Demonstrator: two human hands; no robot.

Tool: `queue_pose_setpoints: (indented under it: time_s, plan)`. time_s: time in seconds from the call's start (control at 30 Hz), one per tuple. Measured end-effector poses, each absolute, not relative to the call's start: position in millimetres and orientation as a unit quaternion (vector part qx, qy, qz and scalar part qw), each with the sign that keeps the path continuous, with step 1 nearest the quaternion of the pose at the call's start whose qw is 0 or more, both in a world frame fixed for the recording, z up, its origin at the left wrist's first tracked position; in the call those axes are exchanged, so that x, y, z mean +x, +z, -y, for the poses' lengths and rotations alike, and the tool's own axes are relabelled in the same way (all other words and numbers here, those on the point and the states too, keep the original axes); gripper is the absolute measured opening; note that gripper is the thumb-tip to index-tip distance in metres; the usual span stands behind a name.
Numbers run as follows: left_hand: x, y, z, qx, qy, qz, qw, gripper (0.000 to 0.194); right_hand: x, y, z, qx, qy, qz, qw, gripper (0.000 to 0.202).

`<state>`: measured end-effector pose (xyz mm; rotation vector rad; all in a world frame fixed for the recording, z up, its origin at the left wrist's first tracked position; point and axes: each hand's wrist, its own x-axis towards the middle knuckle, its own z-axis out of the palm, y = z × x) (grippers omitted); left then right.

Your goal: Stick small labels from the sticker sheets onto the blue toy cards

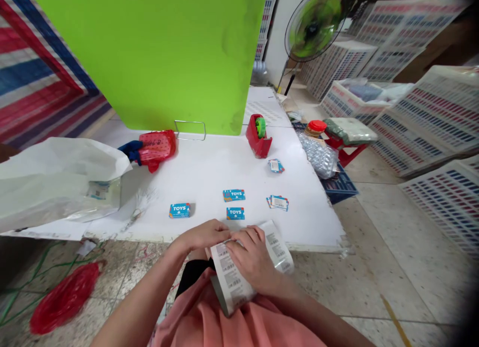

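1. Two hands are busy with one sheet of barcode stickers, low down in the middle, over the person's lap in pink cloth.
2. The left hand sits at the top edge of the sheet, with its fingers closed together in a pinch on that edge.
3. The right hand lies flat on top of the sheet with its fingers bent and pressing down on it. The fingertips of both hands meet near the top edge.
4. The sheet is white with rows of small black barcodes. It curls up at the right end and hangs just past the near edge of the white table.
5. Three blue boxes that say TOYS lie on the table close to the hands: one on the left, one in the middle and one nearest the hands.
6. Two small piles of cards lie to the right of them, one near and one farther back.
7. A red tape holder stands at the back, next to a big green board.
8. A red mesh bag lies at the back left, and a white plastic bag lies on the far left.
9. Another red bag lies on the tiled floor, at the lower left.
10. A green fan stands far back on the right, near white crates.
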<state>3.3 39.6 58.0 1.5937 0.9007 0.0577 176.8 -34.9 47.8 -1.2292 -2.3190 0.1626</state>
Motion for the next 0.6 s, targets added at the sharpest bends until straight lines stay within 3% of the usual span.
queue_pose_setpoints:
  time_s: [0.27, 0.43, 0.6]
  plan:
    - [20, 63, -58, 0.763, -0.018, -0.339, 0.551, 0.021, 178, 67, 45, -0.428, 0.083, 0.853, 0.289, 0.015]
    - [17, 72, -52, 0.809, 0.013, -0.428, 0.402, 0.023, 195, 90, 25, -0.486, 0.234, 0.754, 0.373, 0.009]
    - [24, 63, -9, 0.867, 0.031, -0.439, 0.235, 0.024, 219, 62, -30, -0.563, 0.335, 0.656, 0.375, 0.009]
